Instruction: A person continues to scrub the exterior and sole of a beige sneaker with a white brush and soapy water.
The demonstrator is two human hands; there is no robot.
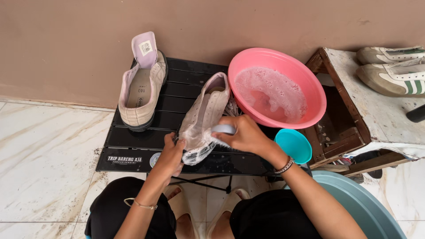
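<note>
A soapy beige sneaker (204, 116) lies on the black slatted folding table (133, 141), its toe toward me and covered in foam. My left hand (171, 156) grips the toe end of that sneaker. My right hand (245, 134) is closed around a pale blue brush (223, 129) and presses it on the sneaker's side. The second beige sneaker (141, 88) stands on the table's back left, its tongue pulled up against the wall.
A pink basin (310, 84) of sudsy water sits at the table's right. A small teal bowl (294, 145) and a large blue-grey tub (363, 203) lie lower right. A worn wooden crate (376, 110) holds white sneakers with green stripes (392, 77).
</note>
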